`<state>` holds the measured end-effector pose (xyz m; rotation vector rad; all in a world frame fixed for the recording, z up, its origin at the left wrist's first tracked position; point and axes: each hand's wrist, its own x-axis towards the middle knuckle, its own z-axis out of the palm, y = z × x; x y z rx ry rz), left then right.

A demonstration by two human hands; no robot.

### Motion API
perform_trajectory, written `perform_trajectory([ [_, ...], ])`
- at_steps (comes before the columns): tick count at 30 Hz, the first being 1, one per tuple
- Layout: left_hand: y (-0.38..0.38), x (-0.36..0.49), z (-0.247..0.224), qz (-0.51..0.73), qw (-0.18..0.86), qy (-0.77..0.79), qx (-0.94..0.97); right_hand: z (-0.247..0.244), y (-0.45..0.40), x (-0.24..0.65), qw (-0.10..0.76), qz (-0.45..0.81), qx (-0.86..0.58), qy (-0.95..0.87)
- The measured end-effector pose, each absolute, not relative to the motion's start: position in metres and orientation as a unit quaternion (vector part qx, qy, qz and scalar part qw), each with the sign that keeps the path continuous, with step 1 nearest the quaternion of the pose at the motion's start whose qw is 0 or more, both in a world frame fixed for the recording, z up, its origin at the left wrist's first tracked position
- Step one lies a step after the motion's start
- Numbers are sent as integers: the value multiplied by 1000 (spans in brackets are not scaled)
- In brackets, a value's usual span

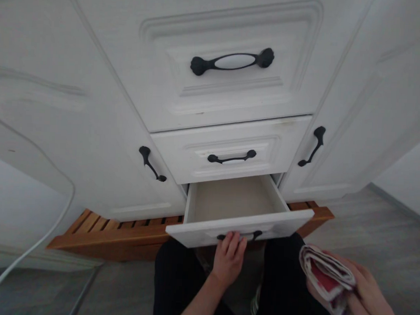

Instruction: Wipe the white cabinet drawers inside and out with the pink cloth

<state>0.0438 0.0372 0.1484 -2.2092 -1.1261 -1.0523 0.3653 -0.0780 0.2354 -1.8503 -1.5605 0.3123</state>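
Note:
The bottom drawer (236, 198) of a white cabinet is pulled out, and its visible inside holds nothing. My left hand (229, 258) has its fingers curled over the dark drawer handle (257, 235) on the front panel. To the right of the drawer, my right hand (366, 294) grips a folded cloth (326, 274), whitish with red patches, its layered edge facing up. The cloth is apart from the drawer, above my right knee.
Two shut drawers sit above, with an upper handle (232, 61) and a middle handle (232, 157). Cabinet doors with dark handles flank them. A slatted wooden platform (112, 237) runs along the cabinet base. A white cable (35, 247) hangs at left. My knees are close under the drawer.

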Motion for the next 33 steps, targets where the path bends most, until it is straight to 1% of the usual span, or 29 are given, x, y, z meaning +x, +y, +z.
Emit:
perform_trajectory([
  [3,78,43,167,-285,208,-453,-819,250,-60,333,385,176,-683,-596],
  [6,112,44,183,-210,192,-488,-826,260,-50,315,388,207,-665,-604],
  [9,134,44,189,-180,186,-499,-827,260,-47,305,390,228,-649,-612],
  [12,143,46,190,-183,183,-498,-828,266,-37,300,403,230,-637,-616],
  [15,142,48,193,-199,148,-498,-831,283,-8,297,456,153,-649,-590],
  [19,119,40,198,-252,113,-521,-808,301,62,298,531,-23,-675,-513],
  [22,75,21,180,-276,109,-544,-785,297,116,291,551,-65,-649,-520],
  [24,35,9,151,-246,61,-567,-784,291,141,276,537,-71,-643,-541],
  [27,-20,0,93,-217,-10,-634,-742,285,155,235,484,-91,-662,-565],
  [28,-32,0,77,-185,-35,-655,-732,284,155,216,465,-92,-665,-578],
  [29,-39,0,64,-120,-74,-665,-733,283,154,196,444,-88,-664,-596],
  [31,-43,-1,49,7,-235,-630,-741,281,153,152,398,-76,-648,-645],
  [33,-35,-5,49,63,-376,-569,-728,278,156,105,361,-76,-609,-702],
])
